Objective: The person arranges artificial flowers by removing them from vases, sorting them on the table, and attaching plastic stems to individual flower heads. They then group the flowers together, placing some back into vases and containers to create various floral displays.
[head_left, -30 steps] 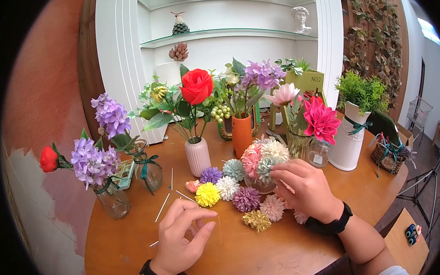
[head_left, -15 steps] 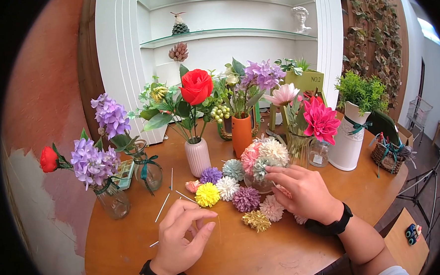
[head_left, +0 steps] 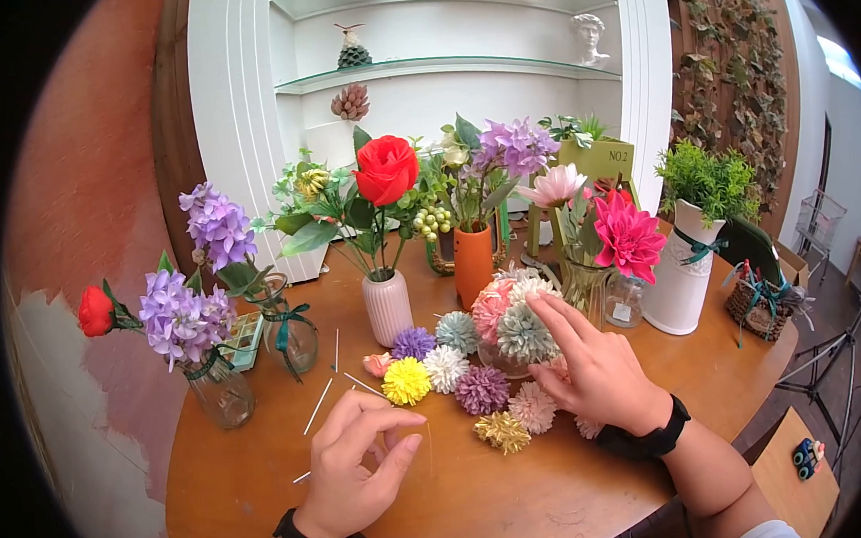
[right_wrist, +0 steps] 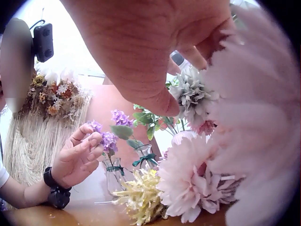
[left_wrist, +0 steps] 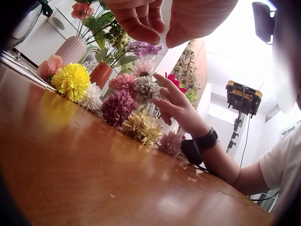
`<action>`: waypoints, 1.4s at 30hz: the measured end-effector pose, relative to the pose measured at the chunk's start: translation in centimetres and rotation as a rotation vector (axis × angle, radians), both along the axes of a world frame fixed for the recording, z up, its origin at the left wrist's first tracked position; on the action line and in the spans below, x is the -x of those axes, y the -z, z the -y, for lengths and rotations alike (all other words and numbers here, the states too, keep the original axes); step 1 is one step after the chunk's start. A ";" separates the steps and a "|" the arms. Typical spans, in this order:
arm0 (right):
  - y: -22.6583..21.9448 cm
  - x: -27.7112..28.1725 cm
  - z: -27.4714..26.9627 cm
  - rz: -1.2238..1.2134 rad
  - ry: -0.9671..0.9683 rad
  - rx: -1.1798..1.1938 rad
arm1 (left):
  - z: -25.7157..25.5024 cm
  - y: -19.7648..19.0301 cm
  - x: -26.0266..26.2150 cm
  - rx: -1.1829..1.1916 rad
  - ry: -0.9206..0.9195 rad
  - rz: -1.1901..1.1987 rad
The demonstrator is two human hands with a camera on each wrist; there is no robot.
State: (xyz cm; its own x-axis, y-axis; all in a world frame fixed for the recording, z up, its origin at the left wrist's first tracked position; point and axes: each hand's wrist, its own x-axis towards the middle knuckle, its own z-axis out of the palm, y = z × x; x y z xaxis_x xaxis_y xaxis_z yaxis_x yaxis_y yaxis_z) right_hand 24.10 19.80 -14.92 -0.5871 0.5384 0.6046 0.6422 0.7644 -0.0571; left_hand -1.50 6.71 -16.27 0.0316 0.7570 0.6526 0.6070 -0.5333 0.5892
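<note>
My right hand (head_left: 606,372) is beside a pale grey-green pompom flower (head_left: 525,333), its fingers extended along the flower's right side with the fingertips at the petals. That flower sits in a round clear glass vase (head_left: 502,361) together with a pink flower (head_left: 492,307) and a cream one (head_left: 532,288). My left hand (head_left: 355,458) hovers low over the front of the table, fingers loosely bent, thumb apart from the fingertips and nothing between them. Near it lie a yellow pompom flower (head_left: 405,381), a white one (head_left: 445,368), a plum one (head_left: 482,390) and a gold one (head_left: 502,432).
Thin white sticks (head_left: 318,405) lie on the wooden table (head_left: 443,502). Behind stand a pink ribbed vase (head_left: 387,308) with a red rose, an orange vase (head_left: 473,265) and a tall white vase (head_left: 682,280). Glass bottles (head_left: 225,399) with purple flowers are at the left.
My right hand's fingers have straightened and lifted off the grey-green flower's front, leaving more of it visible. That flower now faces further forward. The left hand stays put.
</note>
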 end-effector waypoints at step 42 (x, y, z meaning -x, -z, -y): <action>0.2 0.7 1.9 0.230 -0.595 0.039 | -0.8 1.4 4.4 0.575 -0.546 -0.650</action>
